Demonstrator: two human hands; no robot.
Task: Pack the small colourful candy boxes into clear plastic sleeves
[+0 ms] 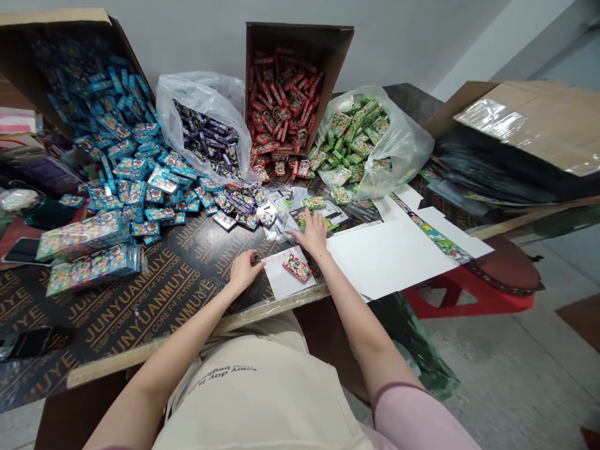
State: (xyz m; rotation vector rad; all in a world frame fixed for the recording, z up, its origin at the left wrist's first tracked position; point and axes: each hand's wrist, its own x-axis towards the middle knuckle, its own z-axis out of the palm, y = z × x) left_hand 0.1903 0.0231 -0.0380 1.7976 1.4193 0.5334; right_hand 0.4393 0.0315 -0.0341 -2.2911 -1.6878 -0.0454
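Observation:
In front of me a white card (pixel 279 282) lies near the table's front edge, with a small red box (pixel 297 267) resting on it. My left hand (pixel 244 272) is at the card's left edge, thumb and index finger apart and loosely curved, with nothing visible between them. Beyond the card, my right hand (pixel 312 235) reaches forward with fingers spread, the fingertips just short of or touching a small green box (pixel 314 202); contact is unclear. That box lies over clear plastic sleeves (pixel 284 215) and printed cards.
Blue boxes (pixel 126 169) spill from a carton at left. Purple boxes (pixel 210 140) fill a plastic bag, red boxes (pixel 284 112) a carton, green boxes (pixel 359 134) another bag. White sheets (pixel 389 256) overhang the front edge at right. Wrapped stacks (pixel 89 250) and a phone (pixel 23 250) lie left.

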